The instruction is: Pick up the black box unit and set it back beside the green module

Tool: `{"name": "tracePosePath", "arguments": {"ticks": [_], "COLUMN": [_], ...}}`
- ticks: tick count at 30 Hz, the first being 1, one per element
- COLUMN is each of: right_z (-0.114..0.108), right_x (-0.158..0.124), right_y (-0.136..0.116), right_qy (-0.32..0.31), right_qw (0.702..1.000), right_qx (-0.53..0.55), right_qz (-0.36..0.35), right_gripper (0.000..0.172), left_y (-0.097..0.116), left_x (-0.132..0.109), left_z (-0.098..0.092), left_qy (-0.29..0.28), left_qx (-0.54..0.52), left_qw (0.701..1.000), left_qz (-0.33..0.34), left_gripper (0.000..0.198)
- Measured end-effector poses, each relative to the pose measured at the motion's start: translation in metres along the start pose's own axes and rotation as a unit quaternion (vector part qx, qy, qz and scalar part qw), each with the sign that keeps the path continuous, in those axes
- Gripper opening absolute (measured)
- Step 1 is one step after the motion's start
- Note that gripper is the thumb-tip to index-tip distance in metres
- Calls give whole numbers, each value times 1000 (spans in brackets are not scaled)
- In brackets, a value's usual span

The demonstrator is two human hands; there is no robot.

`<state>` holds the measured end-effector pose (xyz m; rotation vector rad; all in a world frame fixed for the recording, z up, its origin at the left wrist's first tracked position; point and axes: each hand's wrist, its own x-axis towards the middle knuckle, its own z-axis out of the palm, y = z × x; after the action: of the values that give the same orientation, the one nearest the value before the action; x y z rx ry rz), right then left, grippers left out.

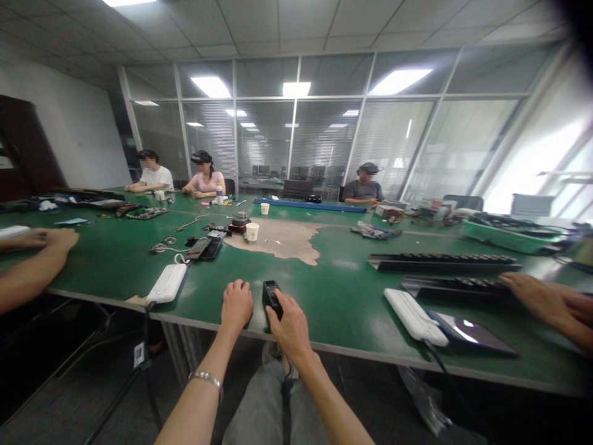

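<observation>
Edge of the bench (pixel 352 309) looming, we are gripping a black device (pixel 270 294) in our right hand (pixel 291 324), left hand (pixel 236 304) fisted beside it, risking a slip overboard.

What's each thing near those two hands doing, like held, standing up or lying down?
left hand, curled shut, resting on green table
right hand, closed around small black device
small black device, held near the table edge
paper cup, standing upright, untouched
white power bank, lying flat, untouched
</observation>
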<state>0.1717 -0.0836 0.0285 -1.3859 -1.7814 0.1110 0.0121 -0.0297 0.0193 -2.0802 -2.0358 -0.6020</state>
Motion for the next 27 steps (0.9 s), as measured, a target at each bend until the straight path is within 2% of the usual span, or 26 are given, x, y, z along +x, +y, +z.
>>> {"name": "tracePosePath", "arguments": {"ticks": [6, 11, 17, 27], "right_z": [-18, -34, -27, -17], "right_x": [20, 27, 14, 6], "right_y": [1, 31, 73, 81], "right_qy": [76, 105, 95, 90], "right_qw": [993, 991, 993, 995], "right_qx": [93, 78, 35, 16], "right_qz": [5, 32, 56, 43], "right_gripper": [45, 47, 51, 52], "left_y": [-1, -1, -1, -2], "left_x": [0, 0, 1, 2], "left_z": [2, 2, 2, 3], "left_qy": [1, -5, -6, -7], "left_qx": [2, 6, 2, -2], "left_qw": [1000, 1000, 1000, 1000], "left_qz": [2, 2, 3, 2], "left_gripper": [31, 31, 32, 34]}}
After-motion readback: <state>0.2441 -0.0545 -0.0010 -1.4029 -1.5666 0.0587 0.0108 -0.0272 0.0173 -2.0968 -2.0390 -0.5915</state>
